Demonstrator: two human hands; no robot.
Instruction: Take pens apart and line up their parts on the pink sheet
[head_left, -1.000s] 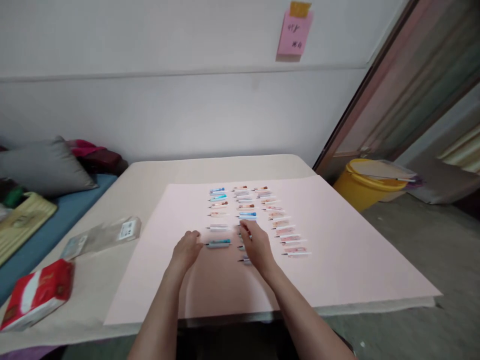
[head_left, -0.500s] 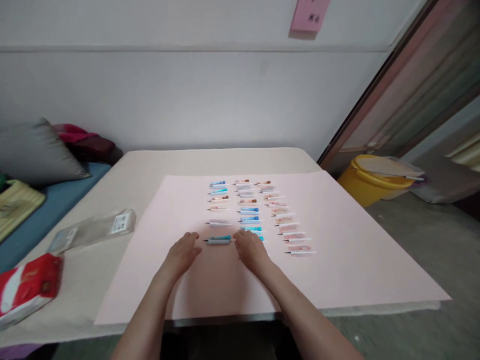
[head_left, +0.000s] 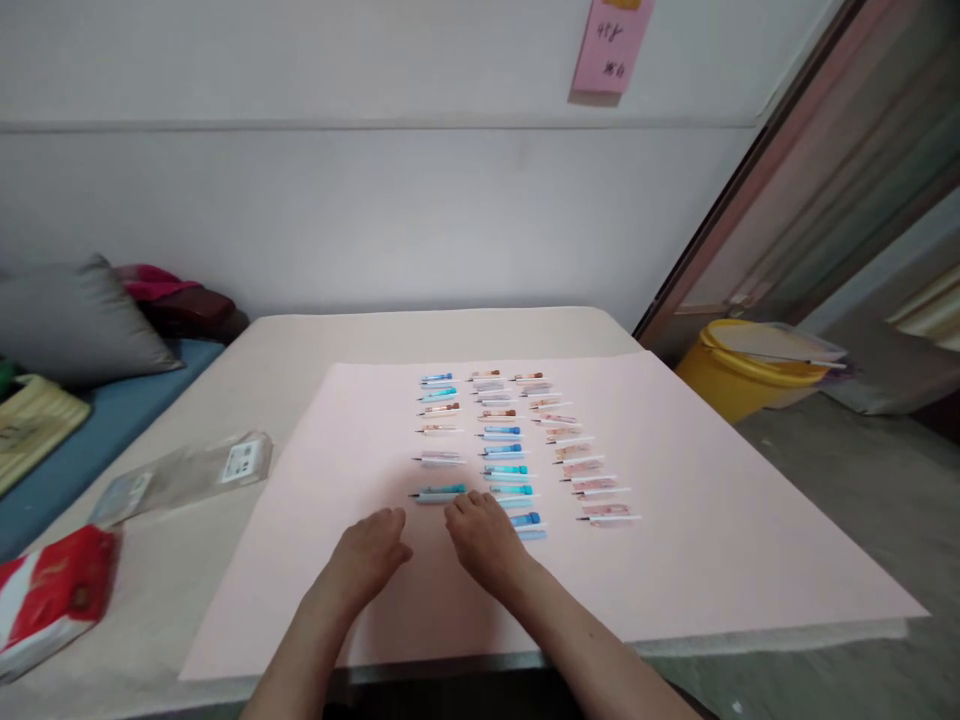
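Three columns of pens lie crosswise, all apparently pointing left

Head view: from above the table's near side, facing forward and down
Pens: mid-frame, seen obliquely, fairly close
Wall: faced nearly square-on, farther off, filling the upper frame
Yellow bucket: toward the right margin

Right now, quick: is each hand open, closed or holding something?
Left hand: loosely open, nothing visible in it.
Right hand: fingers bent beside the teal pen; cannot tell whether it holds anything.
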